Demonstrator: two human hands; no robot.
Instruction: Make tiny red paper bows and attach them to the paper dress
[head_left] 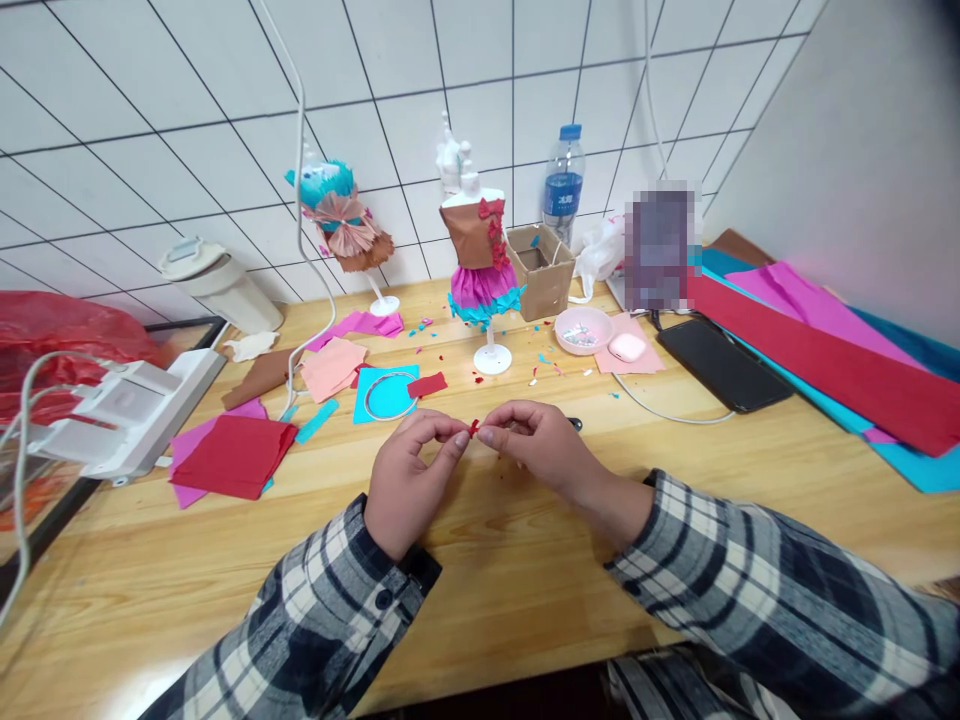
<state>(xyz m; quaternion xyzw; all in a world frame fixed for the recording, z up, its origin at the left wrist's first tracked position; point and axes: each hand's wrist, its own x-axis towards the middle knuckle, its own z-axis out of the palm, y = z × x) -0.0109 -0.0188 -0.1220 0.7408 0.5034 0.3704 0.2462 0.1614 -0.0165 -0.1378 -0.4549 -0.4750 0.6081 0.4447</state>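
Between my fingertips is a tiny piece of red crepe paper, pinched from both sides above the wooden table. My left hand holds its left end with thumb and forefinger. Thumb and forefinger of my right hand close on its right end; a small black-ended object shows partly behind that hand. Just beyond stands a miniature dress form with a brown bodice, red bows, a magenta skirt and a blue hem. A red strip lies by a ring on a blue paper square.
A second dressed form, a cardboard box and a water bottle line the wall. Red paper and a power strip lie left. A pink dish, a black phone and long paper sheets are right.
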